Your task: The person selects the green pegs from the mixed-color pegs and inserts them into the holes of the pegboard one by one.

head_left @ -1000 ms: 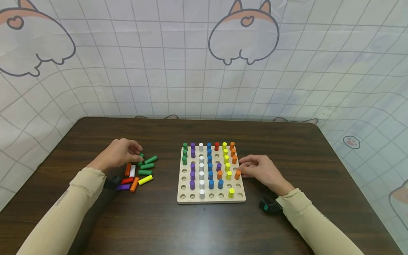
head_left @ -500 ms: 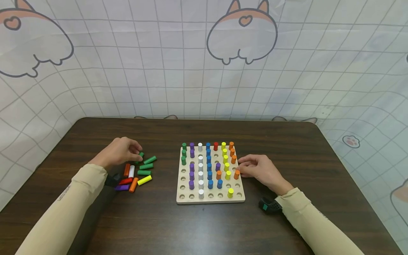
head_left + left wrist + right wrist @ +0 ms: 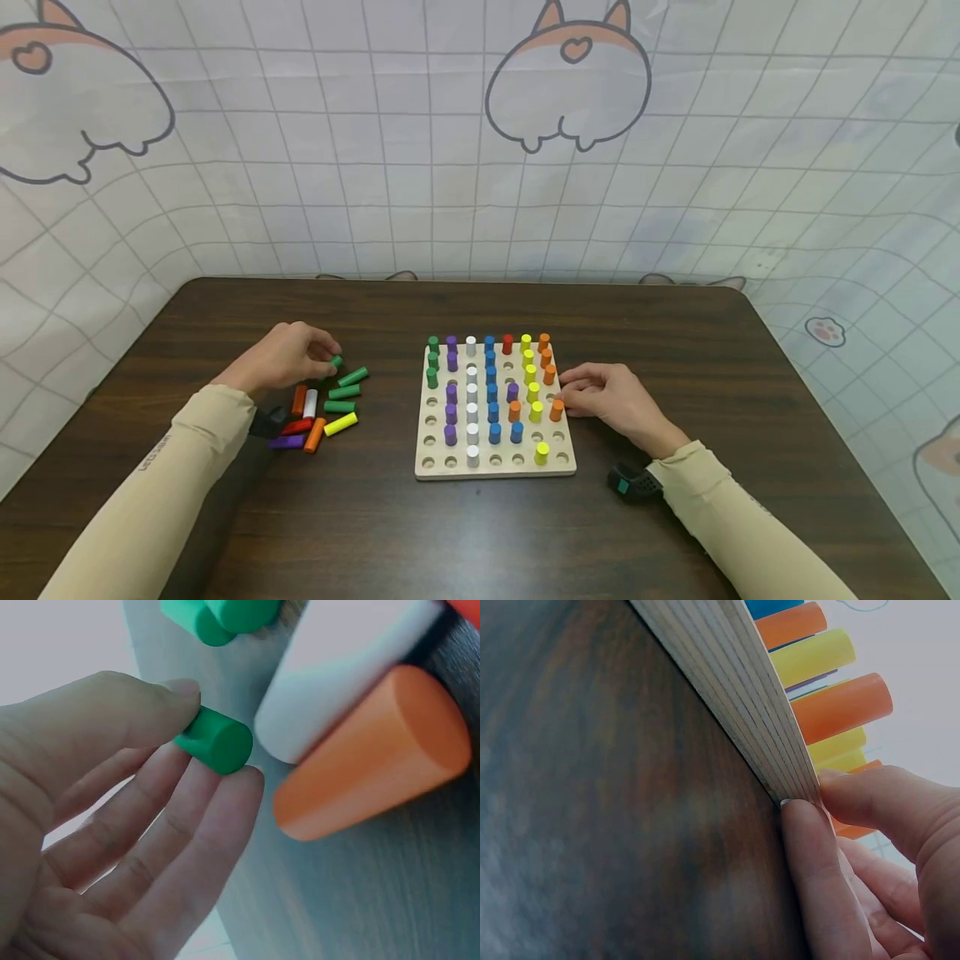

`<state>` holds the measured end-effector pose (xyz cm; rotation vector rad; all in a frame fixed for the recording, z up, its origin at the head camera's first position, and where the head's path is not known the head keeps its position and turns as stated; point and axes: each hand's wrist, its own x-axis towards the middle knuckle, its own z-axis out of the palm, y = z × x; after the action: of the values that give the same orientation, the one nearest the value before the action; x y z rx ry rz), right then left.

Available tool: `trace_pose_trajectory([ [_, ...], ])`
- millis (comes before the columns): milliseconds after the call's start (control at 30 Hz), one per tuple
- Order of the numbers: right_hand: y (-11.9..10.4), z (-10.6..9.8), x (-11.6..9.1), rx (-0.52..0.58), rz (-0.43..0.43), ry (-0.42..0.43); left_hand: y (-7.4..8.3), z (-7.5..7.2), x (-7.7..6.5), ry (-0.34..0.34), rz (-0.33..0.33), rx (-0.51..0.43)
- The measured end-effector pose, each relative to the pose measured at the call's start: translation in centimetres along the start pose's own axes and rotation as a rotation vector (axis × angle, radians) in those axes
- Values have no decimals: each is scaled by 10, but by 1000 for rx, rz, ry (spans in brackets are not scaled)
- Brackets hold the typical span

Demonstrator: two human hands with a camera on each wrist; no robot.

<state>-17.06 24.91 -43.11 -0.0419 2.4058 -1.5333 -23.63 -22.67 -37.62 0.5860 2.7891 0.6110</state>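
My left hand (image 3: 288, 358) pinches a green peg (image 3: 229, 746) between thumb and fingers; its round end points out past the fingertips. Just below that hand, a loose white peg (image 3: 310, 404) lies beside an orange peg (image 3: 367, 757). The wooden pegboard (image 3: 517, 473) rests on the table, holding upright pegs in coloured columns with some bare holes. At its right edge, my right hand (image 3: 618, 404) grips the board, thumb at the top edge and a finger against the layered side. An orange peg (image 3: 557, 410) stands in the board close to those fingertips.
More loose pegs lie left of the board: several green ones (image 3: 345, 391), a yellow one (image 3: 341, 424), a red one (image 3: 297, 427) and a purple one (image 3: 288, 442). The dark table (image 3: 480, 542) ends at a white gridded cloth (image 3: 420, 183) behind.
The left hand shifts slightly right with the green peg in its fingertips. The right hand stays at the board's edge.
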Motion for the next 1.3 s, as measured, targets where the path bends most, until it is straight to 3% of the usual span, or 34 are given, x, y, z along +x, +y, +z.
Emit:
trace_pose_trajectory([
  [333, 0, -1, 0, -4, 5, -3, 13, -1, -6, 61, 45, -6],
  [633, -1, -1, -2, 2, -1, -8, 22, -1, -8, 107, 26, -37],
  [1300, 1, 0, 1, 2, -6, -5, 46, 8, -8, 136, 34, -113],
])
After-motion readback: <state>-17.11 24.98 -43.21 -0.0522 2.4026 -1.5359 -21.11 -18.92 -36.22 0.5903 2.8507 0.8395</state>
